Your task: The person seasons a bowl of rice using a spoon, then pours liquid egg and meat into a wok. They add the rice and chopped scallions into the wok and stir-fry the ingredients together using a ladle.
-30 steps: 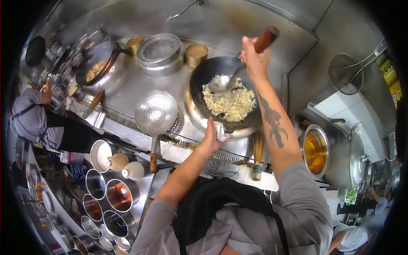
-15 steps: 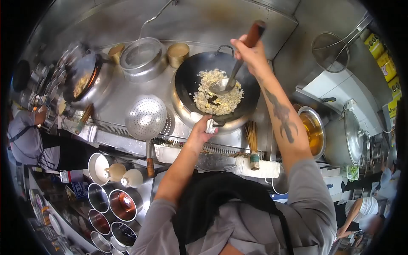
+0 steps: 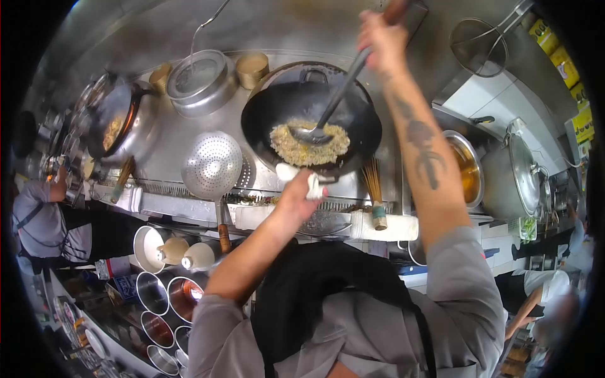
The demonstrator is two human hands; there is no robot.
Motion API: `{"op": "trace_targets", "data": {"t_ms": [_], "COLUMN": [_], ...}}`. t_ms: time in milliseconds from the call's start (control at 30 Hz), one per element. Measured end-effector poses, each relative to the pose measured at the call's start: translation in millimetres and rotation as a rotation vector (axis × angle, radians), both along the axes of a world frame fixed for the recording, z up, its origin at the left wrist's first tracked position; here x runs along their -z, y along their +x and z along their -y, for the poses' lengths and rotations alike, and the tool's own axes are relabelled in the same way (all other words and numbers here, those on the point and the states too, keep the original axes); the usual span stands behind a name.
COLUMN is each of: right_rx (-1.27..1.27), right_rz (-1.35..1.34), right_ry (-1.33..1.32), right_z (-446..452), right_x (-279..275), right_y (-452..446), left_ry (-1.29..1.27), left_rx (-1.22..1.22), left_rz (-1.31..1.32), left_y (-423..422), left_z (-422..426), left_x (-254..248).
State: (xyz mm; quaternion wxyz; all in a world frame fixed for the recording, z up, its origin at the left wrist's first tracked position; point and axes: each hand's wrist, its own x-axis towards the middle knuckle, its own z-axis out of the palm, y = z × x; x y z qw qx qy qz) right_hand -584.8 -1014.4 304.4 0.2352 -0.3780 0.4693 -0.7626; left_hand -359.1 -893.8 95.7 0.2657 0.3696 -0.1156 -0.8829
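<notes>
My left hand [image 3: 299, 194] is closed round the near handle of a black wok [image 3: 271, 107], with a folded white cloth [image 3: 313, 186] in its grip. Fried rice [image 3: 309, 151] with yellow egg bits lies in the wok's near half. High at the upper right, my right hand [image 3: 383, 43] grips a long ladle [image 3: 343, 91] near its wooden handle. The ladle's bowl rests in the rice and hides part of it. Behind the wok, the rim of the burner [image 3: 315, 65] shows.
Left of the wok lie a perforated strainer [image 3: 212, 165] and a lidded metal pot [image 3: 198, 85]. A bamboo brush [image 3: 376, 195] stands near the front edge. At right sits a bowl of amber liquid [image 3: 465, 170]. A co-worker [image 3: 41, 211] stands at far left beside another wok [image 3: 120, 123].
The wok has shifted and tilted towards me, and the rice has gathered at its near side. My right hand has risen with the ladle. The whole view has shifted slightly.
</notes>
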Motion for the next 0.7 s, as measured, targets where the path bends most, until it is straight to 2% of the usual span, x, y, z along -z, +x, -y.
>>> {"op": "trace_targets", "data": {"t_ms": [33,67,133,167,233,267,300,367,433,500,567,600,633,667,700], "right_rx": [0.041,0.007,-0.101,-0.076,-0.033,-0.093,-0.047,-0.082,-0.108,-0.084,-0.013,0.149,0.024,0.043,0.056], "right_rz": [-0.022,-0.018,-0.047,-0.085,-0.153,-0.111,-0.106,-0.094,-0.041,-0.051,-0.159,-0.249,-0.169,-0.103,-0.051], "right_ry": [0.04,-0.013,-0.123,-0.13,-0.118,-0.173,-0.145,-0.108,-0.073,-0.062,-0.058,0.283,-0.029,-0.004,0.009], "right_z": [1.5,1.8,5.4,0.9,-17.0,-14.1,-25.6,-29.9,-44.5,-40.2,-25.0,-32.6,-2.5,1.7,8.0], "right_x": [21.3,34.3,20.2,-5.0,-47.1,-48.3,-64.2,-66.0,-82.7,-78.9,-46.2,-33.3,22.9,39.7,38.8], "right_y": [16.7,26.2,29.7,32.0,38.6,28.7,38.6,49.9,52.2,48.7,34.9,49.1,35.6,36.4,33.7], "left_ry": [-0.088,-0.679,0.016,0.009,0.01,-0.007,-0.033,-0.65,0.02,0.037,0.05,0.032,0.027,0.024,0.011], "left_rx": [0.014,0.001,0.034,0.127,0.068,0.018,-0.037,0.176,-0.051,0.034,-0.037,0.022,-0.006,-0.029,-0.057], "left_rz": [-0.046,0.238,-0.006,-0.021,0.111,0.06,0.004,0.038,0.04,0.04,0.038,-0.026,0.0,0.027,0.04], "left_y": [-3.6,3.4,23.0,40.7,44.2,37.6,24.1,26.2,4.7,17.2,12.1,8.5,9.5,14.1,16.4], "left_z": [2.5,-16.4,-37.0,-54.0,-71.3,-65.3,-43.0,-6.9,-11.2,-39.0,-23.9,-6.3,-9.1,-23.8,-35.9], "left_x": [11.2,36.3,116.1,120.4,71.7,64.2,53.3,-0.9,5.8,-51.7,-35.2,-22.7,12.0,57.0,80.4]}}
